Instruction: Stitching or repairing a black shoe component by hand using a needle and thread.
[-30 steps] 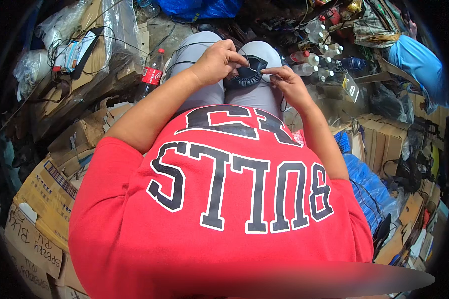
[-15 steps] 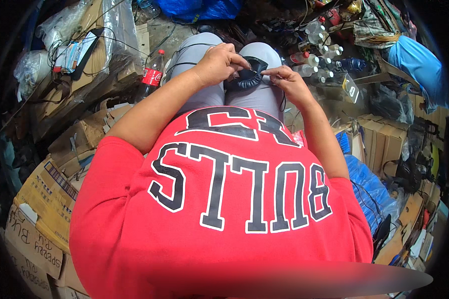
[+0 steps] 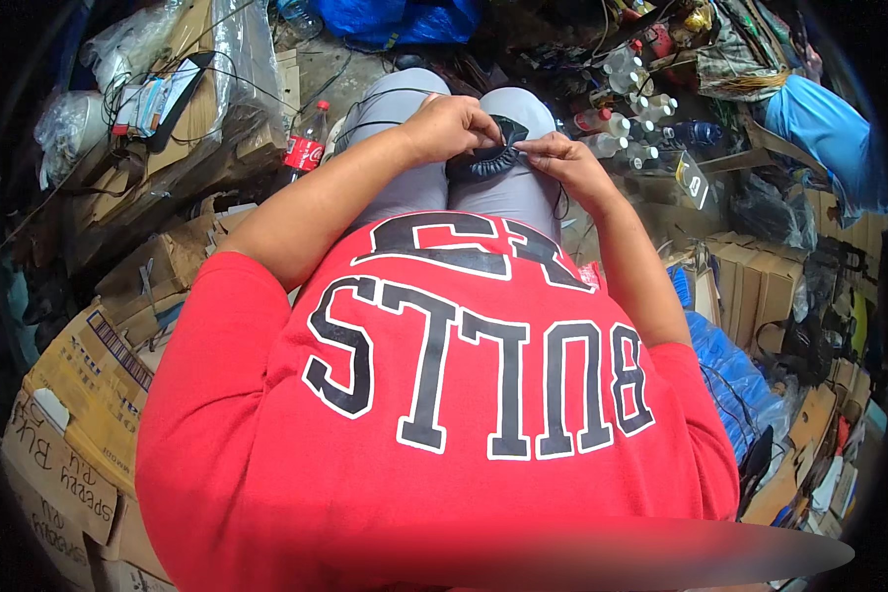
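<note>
A black piece with a pleated, curved rim (image 3: pixel 490 166), which looks like a shoe upper, rests on my right thigh against grey trousers (image 3: pixel 513 192). My left hand (image 3: pixel 451 128) is bent over its far left part, thumb and fingers pinched together; what lies between them is too small to make out. From the other side, my right hand (image 3: pixel 560 161) pinches the right edge of the piece between thumb and forefinger. The fingertips of both hands are close together. Thin black cords (image 3: pixel 380 94) run across my left knee.
Left of my legs stands a red-capped cola bottle (image 3: pixel 311 138). Several plastic bottles (image 3: pixel 612 123) lie at the far right. Cardboard boxes (image 3: pixel 89 395) fill the near left; blue plastic sheeting (image 3: pixel 725 375) and more cardboard (image 3: pixel 750 276) lie on the right.
My left hand has shifted slightly to the right and down, closer to my right hand over the black piece. My right hand has barely moved.
</note>
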`<state>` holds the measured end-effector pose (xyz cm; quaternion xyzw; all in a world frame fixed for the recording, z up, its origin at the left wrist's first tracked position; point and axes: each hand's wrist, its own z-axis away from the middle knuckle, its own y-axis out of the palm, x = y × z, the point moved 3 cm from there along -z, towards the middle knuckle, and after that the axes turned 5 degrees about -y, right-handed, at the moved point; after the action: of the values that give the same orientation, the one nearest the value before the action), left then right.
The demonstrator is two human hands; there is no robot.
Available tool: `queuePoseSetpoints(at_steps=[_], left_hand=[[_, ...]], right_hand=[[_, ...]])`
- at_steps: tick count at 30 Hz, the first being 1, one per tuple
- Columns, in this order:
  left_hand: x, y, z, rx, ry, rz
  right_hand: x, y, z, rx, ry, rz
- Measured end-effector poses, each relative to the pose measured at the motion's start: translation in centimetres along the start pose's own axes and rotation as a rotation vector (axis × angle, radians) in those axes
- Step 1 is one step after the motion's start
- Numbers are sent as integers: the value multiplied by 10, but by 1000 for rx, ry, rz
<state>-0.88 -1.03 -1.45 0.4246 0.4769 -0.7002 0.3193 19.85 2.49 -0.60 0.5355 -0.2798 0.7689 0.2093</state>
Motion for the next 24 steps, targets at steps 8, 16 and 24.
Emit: queuePoseSetpoints(at_steps=[8, 16, 24], left_hand=[[18, 5, -2, -42, -15, 145], [8, 20, -9, 21, -80, 253], [-7, 7, -15, 57, -18, 71]], right_hand=[[5, 9, 5, -134, 80, -141], [5, 14, 2, -216, 95, -225], [17, 9, -12, -150, 127, 20]])
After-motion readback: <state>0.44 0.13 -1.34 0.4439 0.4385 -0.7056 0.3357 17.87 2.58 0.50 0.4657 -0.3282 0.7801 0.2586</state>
